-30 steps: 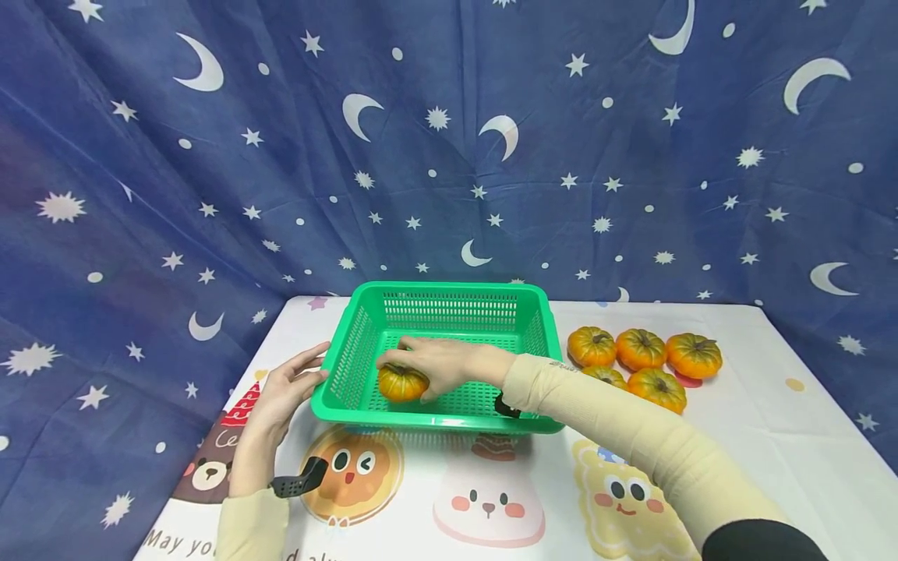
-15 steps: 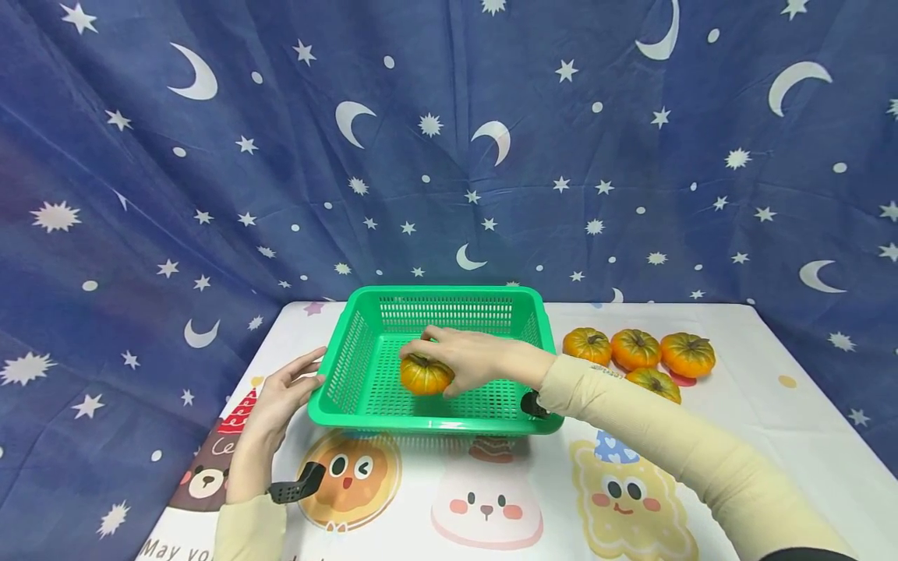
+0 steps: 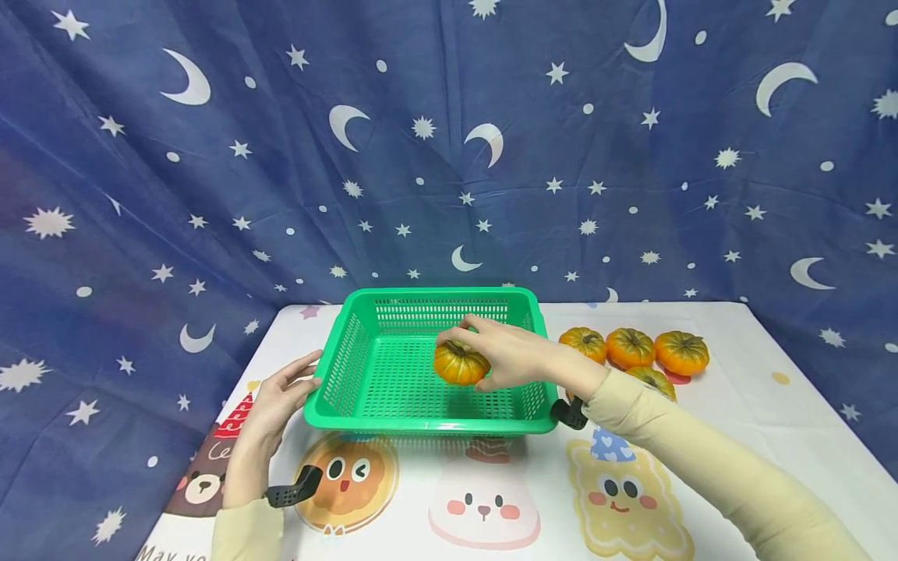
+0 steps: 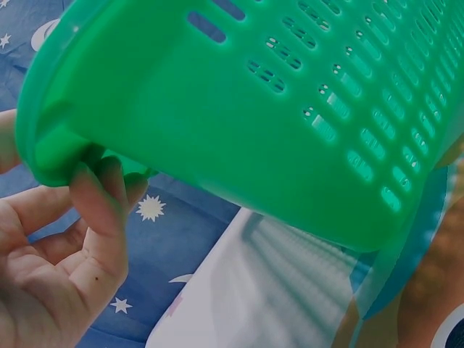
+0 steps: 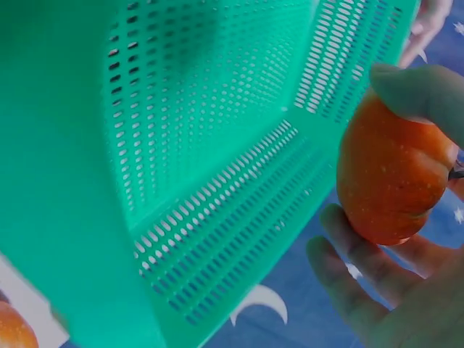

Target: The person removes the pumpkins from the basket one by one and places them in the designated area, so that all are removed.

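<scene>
My right hand [image 3: 515,354] grips a small orange-and-green pumpkin [image 3: 459,365] over the green plastic basket [image 3: 431,426]. In the right wrist view, thumb and fingers close round this pumpkin [image 5: 391,170], which overlaps the basket's far rim. At the basket's left side, my left hand [image 3: 281,397] holds the rim. The left wrist view shows the fingers [image 4: 101,196] bent under the rim's edge, close below the perforated wall [image 4: 196,116]. The basket's visible floor is bare green mesh.
To the right of the basket, several more pumpkins [image 3: 682,353] sit together, partly hidden by my right forearm. Cartoon figures decorate the white tablecloth [image 3: 744,436]. A blue curtain [image 3: 449,195] with moons and stars hangs right behind the table.
My right hand has moved right and slightly up with the pumpkin, from low in the basket's left part toward its right side. The left hand stays at the rim.
</scene>
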The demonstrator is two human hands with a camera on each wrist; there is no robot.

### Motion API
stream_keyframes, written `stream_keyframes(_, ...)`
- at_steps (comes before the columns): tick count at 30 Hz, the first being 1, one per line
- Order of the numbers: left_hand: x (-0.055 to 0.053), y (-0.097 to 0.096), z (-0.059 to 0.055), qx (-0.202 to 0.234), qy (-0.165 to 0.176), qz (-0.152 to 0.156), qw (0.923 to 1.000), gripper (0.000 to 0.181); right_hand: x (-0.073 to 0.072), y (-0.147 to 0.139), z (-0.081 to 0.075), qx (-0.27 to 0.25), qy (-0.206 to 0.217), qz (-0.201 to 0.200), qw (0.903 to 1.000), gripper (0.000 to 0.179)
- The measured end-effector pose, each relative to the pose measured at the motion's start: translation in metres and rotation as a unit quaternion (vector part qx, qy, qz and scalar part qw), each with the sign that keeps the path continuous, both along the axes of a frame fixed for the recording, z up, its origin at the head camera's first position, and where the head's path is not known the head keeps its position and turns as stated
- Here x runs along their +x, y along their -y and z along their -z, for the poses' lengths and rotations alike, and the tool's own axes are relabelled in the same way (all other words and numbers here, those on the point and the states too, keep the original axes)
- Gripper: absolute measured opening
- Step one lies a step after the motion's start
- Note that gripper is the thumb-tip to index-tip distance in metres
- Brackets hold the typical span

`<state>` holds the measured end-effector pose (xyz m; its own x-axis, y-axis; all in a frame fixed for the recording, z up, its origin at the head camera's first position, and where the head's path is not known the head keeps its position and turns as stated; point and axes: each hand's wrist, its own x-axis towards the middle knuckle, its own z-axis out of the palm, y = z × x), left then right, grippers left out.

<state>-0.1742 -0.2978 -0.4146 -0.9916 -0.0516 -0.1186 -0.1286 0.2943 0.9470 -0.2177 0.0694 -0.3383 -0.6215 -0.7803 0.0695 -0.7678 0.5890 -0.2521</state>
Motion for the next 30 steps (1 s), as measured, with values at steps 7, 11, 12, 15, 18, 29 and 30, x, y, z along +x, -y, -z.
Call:
stream_keyframes(7, 0.0, 0.002, 0.003, -0.004, -0.002, 0.0, 1.0, 0.054, 0.007, -0.019, -0.006, -0.041, -0.019, 0.027, 0.9986, 0.078)
stream_keyframes(11, -0.001, 0.002, 0.004, -0.004, -0.005, -0.001, 1.0, 0.054, 0.011, -0.029, -0.007, -0.062, -0.026, 0.037, 0.9971, 0.079)
stream_keyframes(12, -0.001, 0.002, 0.004, -0.004, -0.005, 0.0, 1.0, 0.054, 0.012, -0.032, -0.007, -0.065, -0.026, 0.041, 0.9967, 0.079)
stream_keyframes(15, -0.001, 0.002, 0.003, -0.002, -0.006, 0.004, 1.0, 0.055, 0.015, -0.04, -0.008, -0.079, -0.02, 0.05, 0.9954, 0.079)
stream_keyframes(18, -0.001, 0.002, 0.001, -0.003, -0.005, 0.004, 1.0, 0.055, 0.018, -0.048, -0.007, -0.096, -0.014, 0.062, 0.9934, 0.08)
stream_keyframes(29, -0.001, 0.001, -0.001, -0.003, 0.004, 0.004, 1.0, 0.055, 0.027, -0.074, 0.002, -0.136, -0.039, 0.121, 0.9826, 0.081)
stream_keyframes(30, -0.001, 0.001, -0.001, -0.002, 0.004, 0.004, 1.0, 0.055, 0.028, -0.076, 0.003, -0.137, -0.042, 0.124, 0.9818, 0.081)
